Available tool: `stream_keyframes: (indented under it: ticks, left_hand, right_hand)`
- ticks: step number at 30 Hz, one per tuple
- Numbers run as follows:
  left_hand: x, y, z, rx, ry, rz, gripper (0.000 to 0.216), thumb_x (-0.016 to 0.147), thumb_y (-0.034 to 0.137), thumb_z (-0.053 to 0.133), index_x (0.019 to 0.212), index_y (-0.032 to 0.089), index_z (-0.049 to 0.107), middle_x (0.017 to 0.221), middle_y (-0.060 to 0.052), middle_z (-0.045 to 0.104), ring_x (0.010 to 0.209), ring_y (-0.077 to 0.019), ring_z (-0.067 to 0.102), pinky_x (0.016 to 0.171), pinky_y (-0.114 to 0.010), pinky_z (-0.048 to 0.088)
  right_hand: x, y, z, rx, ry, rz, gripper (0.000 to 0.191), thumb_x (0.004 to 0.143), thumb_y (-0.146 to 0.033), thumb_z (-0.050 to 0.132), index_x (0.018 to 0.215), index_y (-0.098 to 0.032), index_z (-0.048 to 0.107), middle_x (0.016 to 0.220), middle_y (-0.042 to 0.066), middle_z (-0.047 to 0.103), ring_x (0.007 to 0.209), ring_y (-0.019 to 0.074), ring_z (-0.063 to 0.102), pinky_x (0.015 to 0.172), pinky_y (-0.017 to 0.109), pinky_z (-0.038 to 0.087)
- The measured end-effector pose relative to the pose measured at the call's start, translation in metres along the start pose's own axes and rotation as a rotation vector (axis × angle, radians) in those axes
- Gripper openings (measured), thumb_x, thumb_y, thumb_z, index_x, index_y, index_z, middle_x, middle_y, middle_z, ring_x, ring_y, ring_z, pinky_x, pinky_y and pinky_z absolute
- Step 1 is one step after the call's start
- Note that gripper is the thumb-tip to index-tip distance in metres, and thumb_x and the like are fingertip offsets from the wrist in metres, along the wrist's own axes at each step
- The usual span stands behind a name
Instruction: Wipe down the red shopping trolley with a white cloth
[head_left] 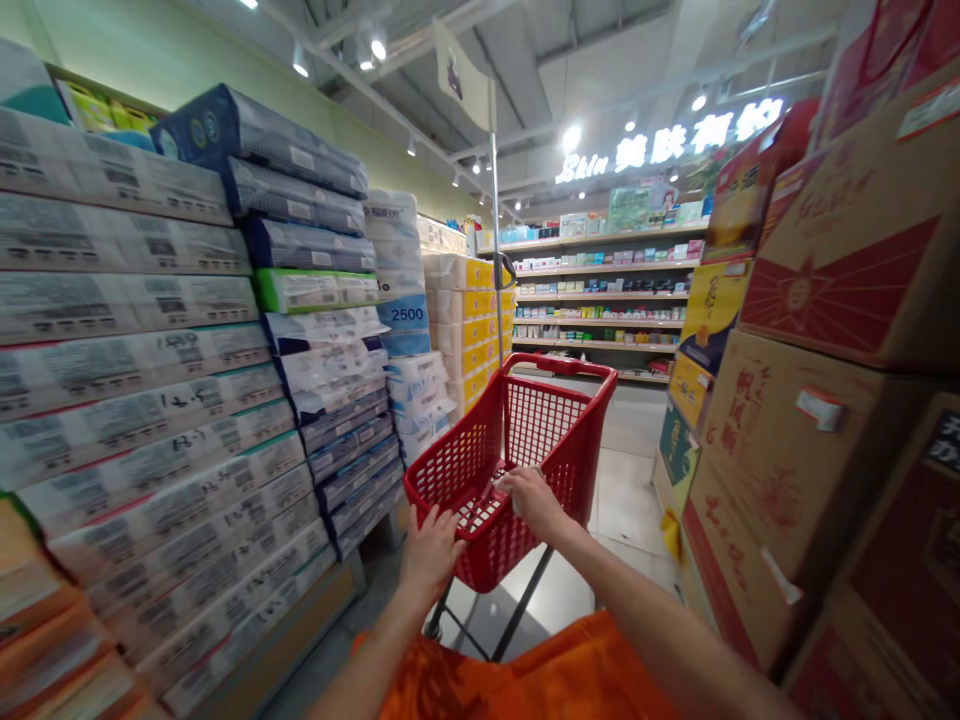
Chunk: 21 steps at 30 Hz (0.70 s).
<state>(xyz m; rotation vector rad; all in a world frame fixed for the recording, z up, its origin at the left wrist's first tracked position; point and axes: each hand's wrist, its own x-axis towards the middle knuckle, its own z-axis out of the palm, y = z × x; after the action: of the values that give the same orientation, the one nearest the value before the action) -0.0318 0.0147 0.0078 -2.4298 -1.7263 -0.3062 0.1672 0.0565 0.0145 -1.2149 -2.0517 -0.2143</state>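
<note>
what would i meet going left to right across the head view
Tall stack of white plastic-wrapped packs → mixed stack of blue, white and green packs → light-blue pack printed 2500 → red plastic shopping cart with latticed sides → brown and red cardboard boxes

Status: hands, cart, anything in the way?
Left hand on near rim of red cart. Right hand at rim, grip unclear. Packs crowd left, cartons right.

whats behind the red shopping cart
Beyond the red shopping cart, shelves hold rows of small packaged products. Pale floor shows to its right; anything low directly behind it is covered.
</note>
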Motion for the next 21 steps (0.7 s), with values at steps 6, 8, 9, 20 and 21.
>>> stream_keyframes:
  ticks: [6,8,9,20,21]
  left_hand:
    - [0.009,0.018,-0.002,-0.03,-0.026,0.102,0.036,0.08,0.031,0.04,0.113,0.02,0.05,0.12,-0.005,0.054,0.118,-0.0227,0.039,0.105,-0.049,0.009]
    - [0.012,0.009,-0.002,-0.011,-0.048,0.029,0.044,0.079,0.029,0.04,0.122,0.018,0.042,0.132,-0.009,0.042,0.125,-0.0235,0.03,0.104,-0.05,0.01]
    - [0.013,0.004,0.0,0.011,-0.068,-0.021,0.049,0.077,0.028,0.041,0.125,0.016,0.039,0.136,-0.011,0.035,0.127,-0.0245,0.025,0.104,-0.05,0.011]
    - [0.016,0.025,0.021,-0.079,-0.127,0.019,0.065,0.067,0.017,0.046,0.129,0.027,0.032,0.145,-0.008,0.013,0.132,-0.0273,0.002,0.102,-0.054,0.008]
    - [0.018,0.029,0.022,-0.108,-0.118,0.006,0.065,0.066,0.016,0.047,0.129,0.027,0.033,0.145,-0.009,0.011,0.132,-0.029,0.0,0.102,-0.054,0.009]
  right_hand:
    - [-0.034,-0.027,-0.021,0.263,-0.116,-0.192,0.026,0.082,-0.015,0.04,0.093,-0.021,0.063,0.091,0.004,0.062,0.085,0.0137,0.054,0.08,0.029,0.04]
    - [-0.042,-0.019,-0.033,0.391,-0.086,-0.086,0.028,0.083,-0.017,0.035,0.096,-0.021,0.06,0.094,0.005,0.062,0.084,0.014,0.056,0.077,0.029,0.043]
    - [-0.045,-0.014,-0.038,0.451,-0.033,0.029,0.028,0.082,-0.018,0.035,0.1,-0.021,0.057,0.094,0.005,0.062,0.082,0.0141,0.057,0.074,0.029,0.045]
    - [-0.067,0.0,-0.025,-0.117,0.137,0.396,0.018,0.079,-0.025,0.044,0.088,-0.018,0.057,0.107,0.011,0.057,0.101,0.0245,0.05,0.087,0.042,0.038]
    - [-0.071,-0.002,-0.017,-0.177,0.14,0.351,0.021,0.079,-0.024,0.045,0.095,-0.017,0.057,0.115,0.013,0.053,0.11,0.0263,0.044,0.091,0.044,0.034]
